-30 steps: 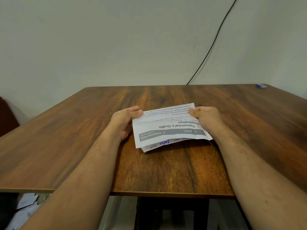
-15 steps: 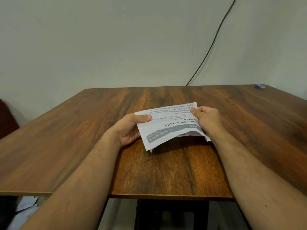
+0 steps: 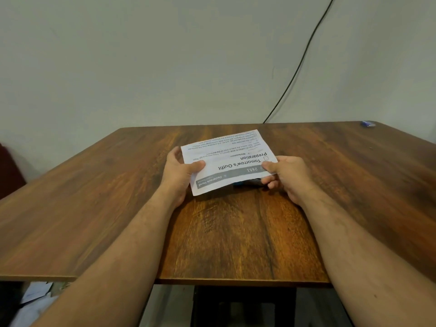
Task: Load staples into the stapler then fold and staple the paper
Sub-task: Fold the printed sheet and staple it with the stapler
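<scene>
A white printed sheet of paper (image 3: 232, 159) is held just above the middle of the wooden table (image 3: 236, 237), its text upside down to me. My left hand (image 3: 180, 174) pinches its near left edge, thumb on top. My right hand (image 3: 285, 178) pinches the near right corner the same way. Under the paper's near right edge a small dark and blue object (image 3: 245, 183) peeks out; I cannot tell whether it is the stapler. Most of it is hidden by the sheet.
A small blue object (image 3: 368, 123) lies at the table's far right corner. A black cable (image 3: 299, 67) runs down the wall behind the table. Loose papers (image 3: 33, 300) lie on the floor at lower left. A dark red seat (image 3: 9, 171) stands at the left.
The paper has been raised and spread out: the folded flap has opened and more printed text now faces me. Both hands shifted their grip to the sheet's near edge.
</scene>
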